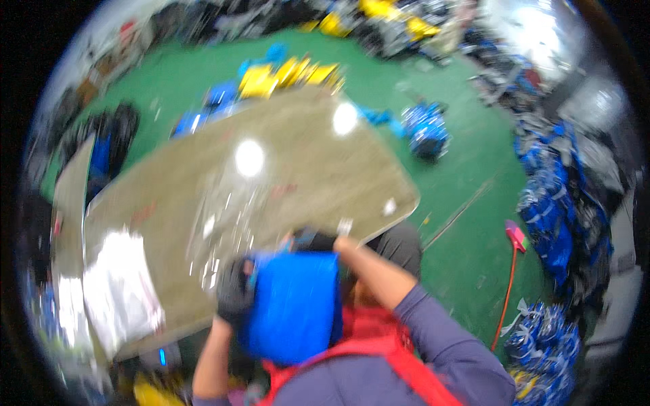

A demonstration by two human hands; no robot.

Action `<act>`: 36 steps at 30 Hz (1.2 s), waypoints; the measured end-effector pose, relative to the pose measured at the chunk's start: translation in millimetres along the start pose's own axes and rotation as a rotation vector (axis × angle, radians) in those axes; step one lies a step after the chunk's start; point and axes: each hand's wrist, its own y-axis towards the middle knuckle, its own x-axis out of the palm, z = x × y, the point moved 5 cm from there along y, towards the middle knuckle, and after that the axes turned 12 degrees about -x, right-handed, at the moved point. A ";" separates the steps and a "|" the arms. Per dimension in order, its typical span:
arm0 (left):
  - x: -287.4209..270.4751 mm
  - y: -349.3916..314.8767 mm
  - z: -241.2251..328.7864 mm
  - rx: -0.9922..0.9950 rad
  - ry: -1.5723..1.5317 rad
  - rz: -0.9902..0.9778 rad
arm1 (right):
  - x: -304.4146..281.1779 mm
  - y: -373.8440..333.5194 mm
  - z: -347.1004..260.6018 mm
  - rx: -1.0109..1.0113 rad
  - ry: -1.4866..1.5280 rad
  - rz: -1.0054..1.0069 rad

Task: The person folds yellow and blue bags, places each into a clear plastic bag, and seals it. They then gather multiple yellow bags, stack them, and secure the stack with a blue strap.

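Note:
A bright blue, folded, smooth-looking packet [291, 308] is held up close to my body, at the near edge of the tabletop. My left hand [234, 294], in a dark glove, is closed on the packet's left side. My right hand [313, 240], also dark-gloved, is closed at its top edge, with the fingers partly hidden and blurred. Beyond my hands a crumpled clear plastic bag or film [227, 216] lies on the brown table [325, 162].
White plastic sheets or bags [122, 287] lie on the table's left. Past the far edge are yellow packets [284, 76]. A wrapped blue bundle [426, 132] sits on the green floor. Blue bundles [548, 203] and a long red-handled tool [513, 274] are at right.

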 end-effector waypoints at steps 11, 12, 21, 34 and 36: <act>11.4 -2.7 8.2 0.141 0.141 -0.017 | -25.6 -43.2 -26.1 0.184 -0.086 0.185; 13.6 -3.9 5.8 0.102 0.115 -0.008 | -23.2 -45.3 -28.4 0.119 -0.121 0.142; 26.4 -4.1 -30.1 -0.108 -0.193 0.081 | -16.1 -54.6 -31.6 0.145 -0.028 0.181; 44.5 10.4 -14.4 0.122 0.289 0.088 | -40.1 -154.8 -24.3 0.321 -0.107 0.242; 42.0 9.6 -22.1 -0.088 0.134 0.042 | -32.2 -176.8 -38.0 0.337 0.060 0.232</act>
